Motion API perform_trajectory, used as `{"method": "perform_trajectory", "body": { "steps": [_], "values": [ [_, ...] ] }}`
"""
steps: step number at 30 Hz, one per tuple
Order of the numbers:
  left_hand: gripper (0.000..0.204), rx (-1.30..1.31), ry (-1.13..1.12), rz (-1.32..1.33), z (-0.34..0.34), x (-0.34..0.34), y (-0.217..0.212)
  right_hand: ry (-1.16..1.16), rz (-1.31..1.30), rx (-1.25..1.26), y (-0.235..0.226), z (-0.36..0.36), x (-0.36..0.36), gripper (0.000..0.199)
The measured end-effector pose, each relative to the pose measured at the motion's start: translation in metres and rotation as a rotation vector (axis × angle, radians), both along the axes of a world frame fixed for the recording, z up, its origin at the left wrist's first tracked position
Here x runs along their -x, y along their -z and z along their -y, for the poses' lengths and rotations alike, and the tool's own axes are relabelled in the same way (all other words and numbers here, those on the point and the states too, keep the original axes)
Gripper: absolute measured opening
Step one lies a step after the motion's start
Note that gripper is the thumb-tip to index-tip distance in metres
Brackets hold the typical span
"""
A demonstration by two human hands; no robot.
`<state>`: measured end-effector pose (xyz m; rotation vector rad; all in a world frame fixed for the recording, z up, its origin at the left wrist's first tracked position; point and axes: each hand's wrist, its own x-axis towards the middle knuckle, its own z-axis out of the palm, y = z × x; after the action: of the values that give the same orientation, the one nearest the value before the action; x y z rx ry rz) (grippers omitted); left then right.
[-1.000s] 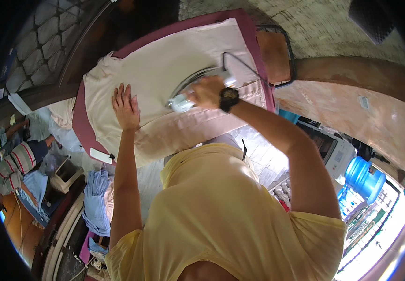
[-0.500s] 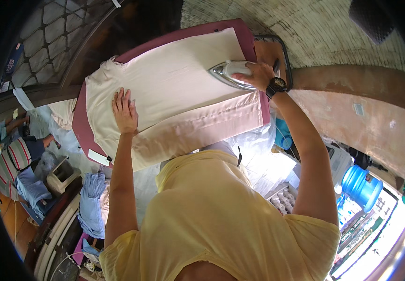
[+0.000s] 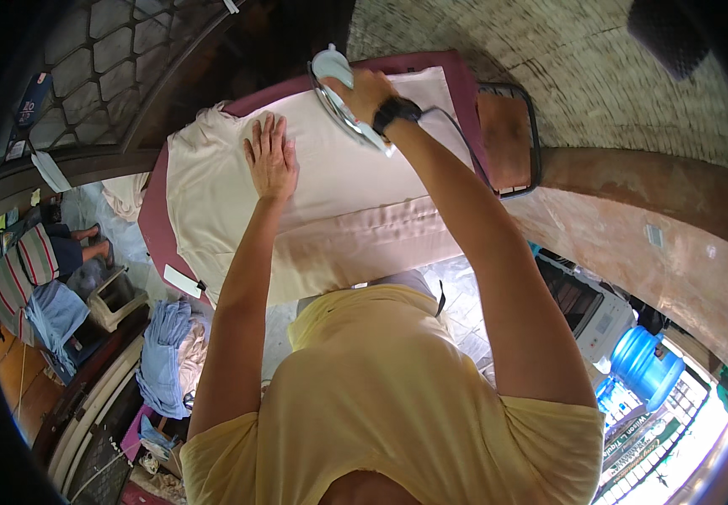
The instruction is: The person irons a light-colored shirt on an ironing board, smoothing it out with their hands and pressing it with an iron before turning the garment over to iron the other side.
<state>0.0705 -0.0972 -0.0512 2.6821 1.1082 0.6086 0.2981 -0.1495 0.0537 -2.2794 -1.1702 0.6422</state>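
A cream-coloured garment [image 3: 222, 195] lies spread over an ironing board with a maroon cover [image 3: 153, 198]. Its near part forms a long folded band with small wrinkles. My left hand [image 3: 272, 160] rests flat on the cloth, fingers stretched out. Toward the board's far edge, my right hand [image 3: 365, 94] is wrapped around the handle of a clothes iron [image 3: 330, 66]. The iron looks tilted, with its metal rim showing along the left side; whether its soleplate touches the cloth I cannot tell. A dark cord [image 3: 463, 139] runs from behind my right wrist to the right.
At the board's right end is a black metal frame with a brown panel [image 3: 503, 139]. Folded blue clothes [image 3: 162, 358] are stacked at lower left, near a beige plastic stool [image 3: 117, 299] and a seated person [image 3: 44, 261]. A blue water jug [image 3: 646, 366] stands at right.
My right hand has carried the iron leftward and away from me, turning it from the garment's right side to the far edge. My left hand has shifted right and farther up the cloth.
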Motion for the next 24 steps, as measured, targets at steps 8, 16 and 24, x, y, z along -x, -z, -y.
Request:
{"method": "perform_trajectory", "body": {
  "steps": [8,16,24],
  "values": [
    [0.056,0.246,0.009,0.342,-0.003,0.004,-0.01,-0.207,0.027,0.044,-0.009,0.097,0.032,0.065],
    [0.054,0.361,-0.09,0.916,-0.008,0.006,0.013,-0.064,-0.036,-0.042,0.002,-0.016,0.067,0.057],
    [0.053,0.408,-0.09,0.995,-0.009,0.011,0.024,-0.208,0.08,0.05,-0.013,0.072,0.067,0.061]
  ]
}}
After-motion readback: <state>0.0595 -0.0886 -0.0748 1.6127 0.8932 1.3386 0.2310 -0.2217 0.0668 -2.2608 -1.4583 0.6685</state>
